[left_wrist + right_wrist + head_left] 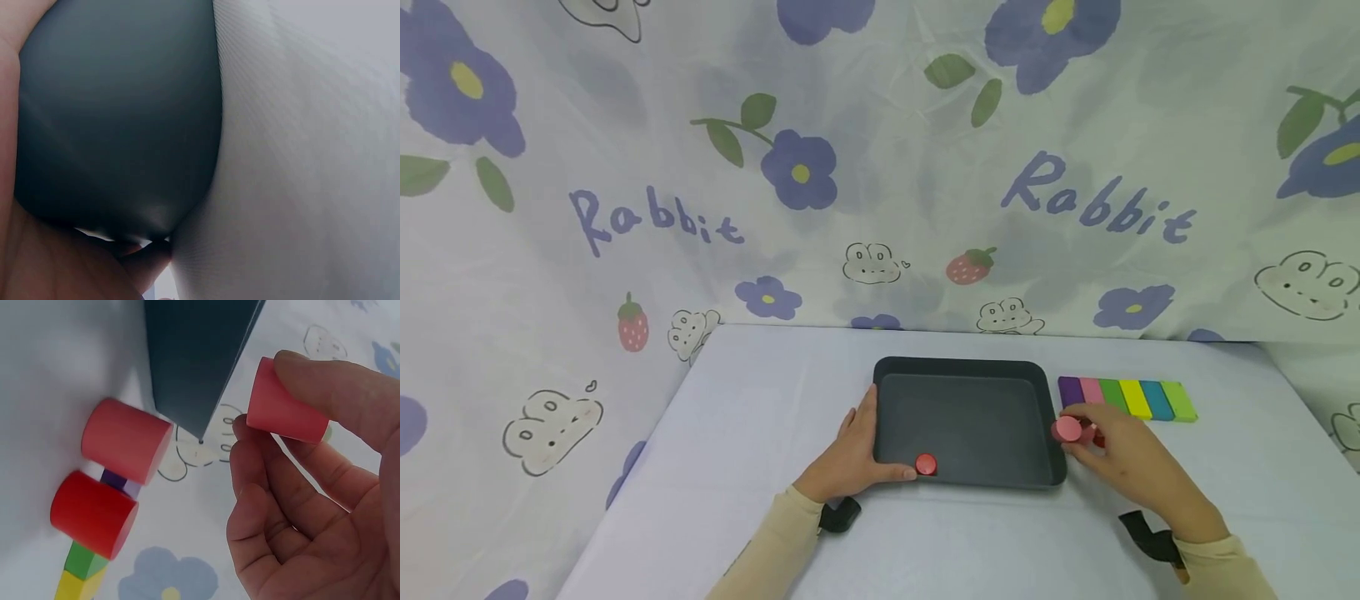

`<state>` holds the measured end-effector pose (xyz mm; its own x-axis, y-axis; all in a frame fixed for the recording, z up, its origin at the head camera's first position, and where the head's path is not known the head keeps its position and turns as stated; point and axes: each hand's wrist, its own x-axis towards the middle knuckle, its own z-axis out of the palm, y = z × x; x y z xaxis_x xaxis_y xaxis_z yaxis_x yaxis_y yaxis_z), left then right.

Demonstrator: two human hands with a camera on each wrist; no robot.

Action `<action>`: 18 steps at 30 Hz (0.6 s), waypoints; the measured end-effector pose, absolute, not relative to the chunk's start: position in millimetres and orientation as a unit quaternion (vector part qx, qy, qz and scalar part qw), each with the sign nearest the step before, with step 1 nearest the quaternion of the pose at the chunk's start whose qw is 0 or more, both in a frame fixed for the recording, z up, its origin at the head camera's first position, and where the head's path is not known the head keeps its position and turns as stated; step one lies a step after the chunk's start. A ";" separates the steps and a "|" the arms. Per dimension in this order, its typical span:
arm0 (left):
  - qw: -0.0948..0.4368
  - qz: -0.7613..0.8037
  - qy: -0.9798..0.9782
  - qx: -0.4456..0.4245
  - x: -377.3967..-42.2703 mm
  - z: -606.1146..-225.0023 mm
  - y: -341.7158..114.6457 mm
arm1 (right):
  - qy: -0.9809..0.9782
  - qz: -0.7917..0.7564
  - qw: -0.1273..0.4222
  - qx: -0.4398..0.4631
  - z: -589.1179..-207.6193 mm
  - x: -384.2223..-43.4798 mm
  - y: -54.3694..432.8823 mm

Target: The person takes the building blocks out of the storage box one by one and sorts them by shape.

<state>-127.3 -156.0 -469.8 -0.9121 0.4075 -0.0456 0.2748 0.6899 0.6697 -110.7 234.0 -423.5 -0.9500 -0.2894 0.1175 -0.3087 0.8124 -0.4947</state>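
Note:
My left hand (853, 458) rests against the near left corner of a dark grey tray (970, 417), fingers straight along its left side and thumb along the front rim. A red cylinder (927, 464) stands inside the tray at the front wall, close to the thumb tip. Beside the tray's right side, my right hand (1120, 458) pinches a pink cylinder (284, 403) between thumb and fingers, raised off the table. Below it, the right wrist view shows another pink cylinder (128, 440) and a red cylinder (94, 512) side by side on the table, mostly hidden by the hand in the head view.
Several coloured blocks lie in a row behind the right hand: purple (1071, 390), pink, green, yellow (1135, 400), blue and light green (1178, 402). A white cloth covers the table (760, 400). A patterned curtain (880, 167) hangs behind it.

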 end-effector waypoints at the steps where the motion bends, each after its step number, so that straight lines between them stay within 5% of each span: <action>1: 0.096 0.346 0.914 0.187 -127.4 -470.1 -155.9 | -0.952 0.262 0.019 0.155 -423.4 -110.6 235.4; 18: 0.103 0.346 0.914 0.187 -127.0 -465.7 -155.3 | -0.956 0.246 0.049 0.155 -419.5 -112.8 253.7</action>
<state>-127.0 -155.3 -465.7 -0.9088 0.4133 -0.0578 0.2713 0.6904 0.6706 -112.8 253.7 -419.5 -0.9471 -0.2718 0.1704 -0.3203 0.8311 -0.4546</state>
